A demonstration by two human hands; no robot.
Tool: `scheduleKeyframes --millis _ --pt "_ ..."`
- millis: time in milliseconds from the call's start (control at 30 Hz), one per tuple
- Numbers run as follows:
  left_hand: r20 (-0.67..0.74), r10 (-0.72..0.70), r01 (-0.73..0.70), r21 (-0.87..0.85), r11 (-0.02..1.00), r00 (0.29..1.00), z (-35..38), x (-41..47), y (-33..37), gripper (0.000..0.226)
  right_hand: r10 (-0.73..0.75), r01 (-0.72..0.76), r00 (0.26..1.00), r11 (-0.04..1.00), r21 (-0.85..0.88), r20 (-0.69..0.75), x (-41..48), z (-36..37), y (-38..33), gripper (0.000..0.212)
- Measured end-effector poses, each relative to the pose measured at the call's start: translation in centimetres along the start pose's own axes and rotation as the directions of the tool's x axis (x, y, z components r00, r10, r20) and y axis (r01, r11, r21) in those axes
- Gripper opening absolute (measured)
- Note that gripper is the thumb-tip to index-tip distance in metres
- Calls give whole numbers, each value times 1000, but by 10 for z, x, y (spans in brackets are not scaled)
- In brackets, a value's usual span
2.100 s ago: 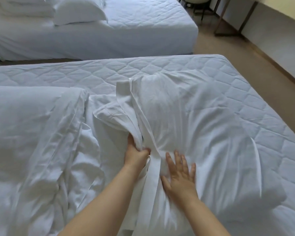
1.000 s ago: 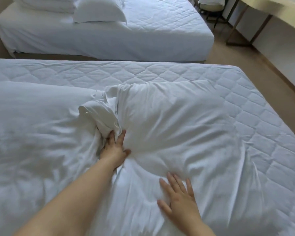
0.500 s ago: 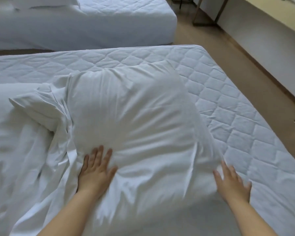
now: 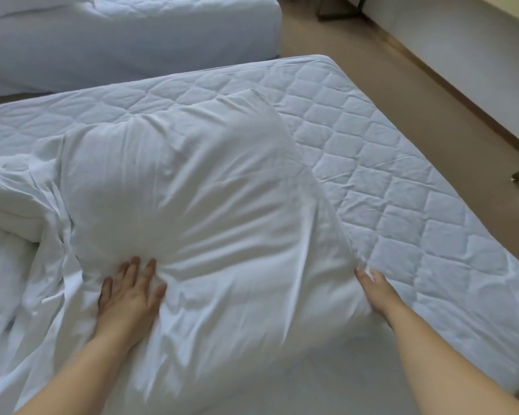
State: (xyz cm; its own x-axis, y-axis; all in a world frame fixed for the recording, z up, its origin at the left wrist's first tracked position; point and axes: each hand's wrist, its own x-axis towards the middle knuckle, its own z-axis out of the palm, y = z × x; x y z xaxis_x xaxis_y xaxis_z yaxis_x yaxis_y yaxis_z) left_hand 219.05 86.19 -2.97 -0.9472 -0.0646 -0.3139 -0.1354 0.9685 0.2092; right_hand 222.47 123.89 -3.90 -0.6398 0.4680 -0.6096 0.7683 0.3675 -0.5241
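Quilted mattress (image 4: 387, 187) carries the pillow (image 4: 192, 190) at its middle, with loose sheets (image 4: 9, 211) bunched at 9 o'clock. The left hand (image 4: 129, 292) has left the case's open end and now presses flat at the pillow's 7 o'clock. The right hand (image 4: 375, 290) has slid to the 4 o'clock edge; whether it pinches fabric I cannot tell. Casing looks done and only squaring up remains.
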Motion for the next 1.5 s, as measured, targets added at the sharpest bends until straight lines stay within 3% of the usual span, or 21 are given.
scheduleKeyframes --millis 100,200,300,433,500,533,600,667,733,833,933,1000,1033,1100,1167,1267,1300,1367,1433,1500 --pt "-66 20 -34 -216 976 998 -4 0 23 99 -65 66 998 984 165 -13 12 -9 -19 60" --pt "78 155 -148 -81 986 985 13 -12 39 131 -100 89 994 977 192 47 15 -5 -29 73" --pt "186 128 -142 63 988 974 25 -2 35 138 -55 45 998 977 206 41 15 0 -21 79" --pt "278 79 -134 183 974 957 20 -1 46 114 -36 13 991 984 175 130 10 -8 -25 42" --pt "271 60 -102 143 984 961 15 -6 47 100 -62 33 987 982 188 150 2 -14 -28 37" --pt "229 49 -86 155 984 972 12 -8 44 97 -77 50 987 982 183 144 0 -16 -28 37" --pt "13 104 -104 242 965 994 2 -13 30 97 -83 70 992 989 130 94 -3 -17 -25 44" --pt "-72 -8 19 157 987 997 -20 -24 10 77 -61 61 998 997 -55 -3 -5 -11 -23 55" --pt "-60 -205 213 174 962 977 -26 -35 -13 68 -104 67 987 957 -282 -119 -10 3 -28 55" --pt "13 -246 236 234 943 969 -14 -39 -34 68 -226 155 963 910 -384 -148 -18 28 -40 51" --pt "139 -213 182 207 961 967 -18 -33 -36 72 -144 109 983 955 -277 -110 -19 33 -45 70" --pt "189 -175 135 205 969 966 -20 -36 -46 87 -26 21 993 999 -44 -113 -19 23 -45 101" --pt "197 -146 108 194 975 969 -19 -40 -52 100 3 1 995 999 43 -95 -20 17 -45 104" --pt "228 -123 87 163 983 966 -17 -46 -58 109 -17 17 1000 999 45 -17 -28 10 -53 80" --pt "254 -149 124 112 986 956 -20 -49 -54 89 -113 114 993 994 -3 35 -38 14 -73 60" --pt "126 -168 166 30 986 978 -34 -43 -18 66 -275 276 961 954 -117 20 -60 28 -96 68" --pt "58 -118 119 -28 992 991 -43 -39 3 63 -296 294 955 945 -142 6 -67 30 -98 66" --pt "-4 49 -48 -315 948 999 -61 -29 54 61 -342 332 940 924 -188 -18 -78 32 -95 44" --pt "64 209 -142 -545 827 976 -73 -23 112 66 -405 392 914 900 -190 -34 -83 27 -88 26" --pt "174 339 -224 -472 853 925 -67 -27 157 84 -425 420 905 902 -95 -37 -83 15 -79 16"
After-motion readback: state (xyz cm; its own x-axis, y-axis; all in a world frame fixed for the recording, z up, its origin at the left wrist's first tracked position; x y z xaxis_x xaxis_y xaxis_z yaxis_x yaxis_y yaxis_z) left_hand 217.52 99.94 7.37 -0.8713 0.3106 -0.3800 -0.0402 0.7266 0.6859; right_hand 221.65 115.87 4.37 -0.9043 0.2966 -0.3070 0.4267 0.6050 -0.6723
